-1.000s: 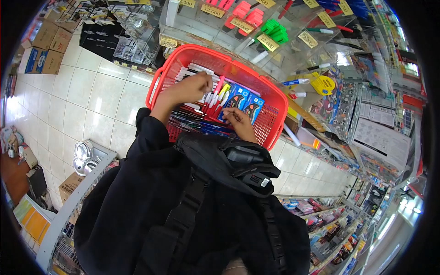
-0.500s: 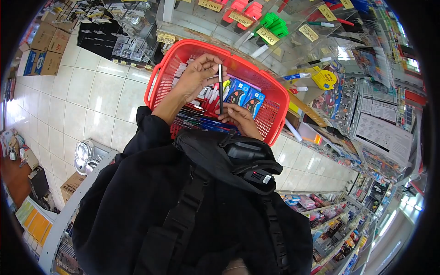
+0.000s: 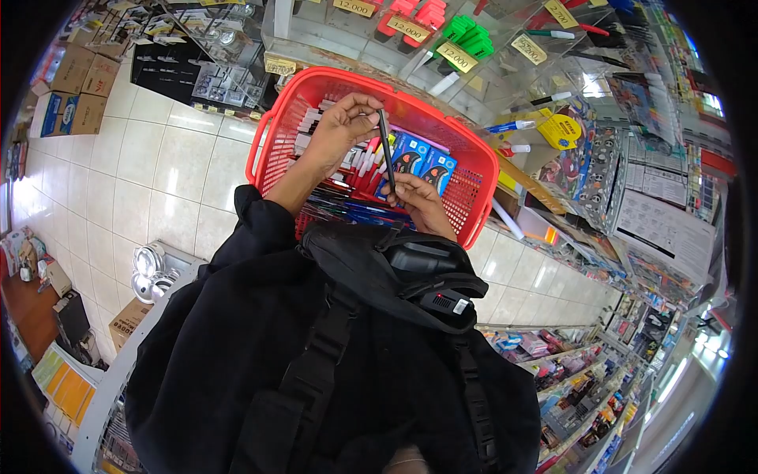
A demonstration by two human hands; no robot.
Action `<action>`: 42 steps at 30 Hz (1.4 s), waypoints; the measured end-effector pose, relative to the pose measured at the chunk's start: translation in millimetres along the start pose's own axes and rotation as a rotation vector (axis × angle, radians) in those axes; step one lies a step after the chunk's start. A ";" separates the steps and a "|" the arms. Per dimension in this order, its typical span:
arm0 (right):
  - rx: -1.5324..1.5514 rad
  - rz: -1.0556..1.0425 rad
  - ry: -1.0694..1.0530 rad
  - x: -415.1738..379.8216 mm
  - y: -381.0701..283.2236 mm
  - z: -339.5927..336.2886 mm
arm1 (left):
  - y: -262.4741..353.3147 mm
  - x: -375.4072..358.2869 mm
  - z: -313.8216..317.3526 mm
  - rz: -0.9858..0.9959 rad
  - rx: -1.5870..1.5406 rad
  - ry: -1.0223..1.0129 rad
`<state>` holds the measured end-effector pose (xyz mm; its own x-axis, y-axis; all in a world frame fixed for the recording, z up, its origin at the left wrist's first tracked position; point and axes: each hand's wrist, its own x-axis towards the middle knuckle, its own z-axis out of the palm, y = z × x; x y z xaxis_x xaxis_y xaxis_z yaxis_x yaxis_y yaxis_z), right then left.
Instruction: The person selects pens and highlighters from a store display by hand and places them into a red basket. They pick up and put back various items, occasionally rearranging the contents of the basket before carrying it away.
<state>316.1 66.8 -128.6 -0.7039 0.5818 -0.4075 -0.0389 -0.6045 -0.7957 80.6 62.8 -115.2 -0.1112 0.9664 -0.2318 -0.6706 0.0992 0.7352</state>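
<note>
Head view, read as a clock with the basket at its centre and twelve at the top: a black pen (image 3: pixel 386 146) hangs over the middle of the red basket (image 3: pixel 469 207), tilted slightly, its upper end close to twelve and its lower end a little short of six. The left hand (image 3: pixel 338 136), at about ten o'clock, pinches the upper end between thumb and fingers; the right hand (image 3: pixel 422 199), between four and five, grips the lower end with its fingers. Beneath them the basket is well filled: white pieces, apparently markers or pens (image 3: pixel 306 122), lie at ten o'clock, blue packs (image 3: pixel 437 170) at three, and a bundle of dark pens (image 3: pixel 335 207) at seven, partly hidden by the black bag (image 3: pixel 387 265) worn at six. Red-and-white markers (image 3: pixel 367 160) sit near the centre, just beside the blue packs. Beyond the rim, green highlighters (image 3: pixel 469 38) stand at one o'clock behind a price tag (image 3: pixel 455 57) reading 12.000, with reddish-pink ones (image 3: pixel 429 14) next to them, nearer twelve. Pale floor tiles (image 3: pixel 170 158) spread out at nine, and cardboard boxes (image 3: pixel 77 114) are stacked well apart, between nine and ten.
</note>
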 end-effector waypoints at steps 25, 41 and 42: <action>0.084 -0.033 -0.018 -0.6 -0.1 -4.6 | -6.3 4.8 -10.9 0.023 0.014 0.118; 0.202 -0.181 -0.063 -6.0 -1.8 -5.6 | -25.5 4.6 -15.9 -0.250 0.113 0.132; 0.208 -0.183 -0.062 -6.6 -2.2 -6.1 | -26.5 4.3 -15.3 -0.263 0.121 0.129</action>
<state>325.2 67.7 -126.9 -0.7137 0.6610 -0.2319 -0.3097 -0.5947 -0.7419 86.7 60.7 -145.3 -0.0430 0.8664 -0.4975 -0.5978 0.3766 0.7077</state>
